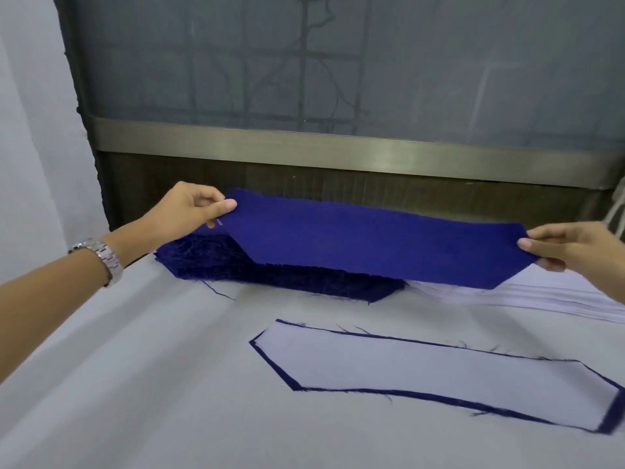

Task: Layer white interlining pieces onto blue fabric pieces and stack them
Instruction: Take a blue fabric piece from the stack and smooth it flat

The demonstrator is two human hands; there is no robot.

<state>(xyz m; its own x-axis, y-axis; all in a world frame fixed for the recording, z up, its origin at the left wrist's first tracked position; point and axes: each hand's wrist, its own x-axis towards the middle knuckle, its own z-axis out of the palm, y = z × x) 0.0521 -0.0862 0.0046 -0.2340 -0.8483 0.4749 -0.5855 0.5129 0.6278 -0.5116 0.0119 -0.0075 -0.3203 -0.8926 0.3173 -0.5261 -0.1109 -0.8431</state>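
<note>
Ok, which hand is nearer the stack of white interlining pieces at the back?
Right. The right hand pinches the lifted blue piece just above the white stack; the left hand pinches its other end, beyond the blue pile.

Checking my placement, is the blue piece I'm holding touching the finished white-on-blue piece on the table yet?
Apart. The head view shows the held blue piece lifted, with bare table showing between it and the layered piece.

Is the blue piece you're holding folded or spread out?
Spread out: the blue piece stretches unfolded between the left hand and right hand, each pinching one end.
</note>
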